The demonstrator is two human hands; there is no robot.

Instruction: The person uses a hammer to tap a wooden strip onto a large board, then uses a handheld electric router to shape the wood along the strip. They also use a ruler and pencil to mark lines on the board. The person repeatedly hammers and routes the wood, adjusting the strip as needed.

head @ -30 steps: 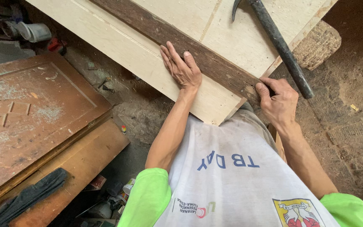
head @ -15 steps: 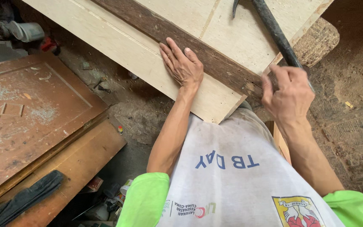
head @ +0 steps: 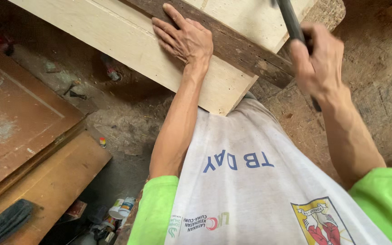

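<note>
- Right hand (head: 316, 59) fisted around the dark hammer handle (head: 291, 22), which runs steeply up past the frame's top.
- Left hand (head: 184, 38) lies open, flat on the dark weathered batten (head: 246, 52), which slants across the pale board (head: 114, 36).

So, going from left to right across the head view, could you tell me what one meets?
Reddish-brown door panel → pale wooden board → left hand flat on the dark wooden strip → right hand gripping the dark hammer handle.
</note>
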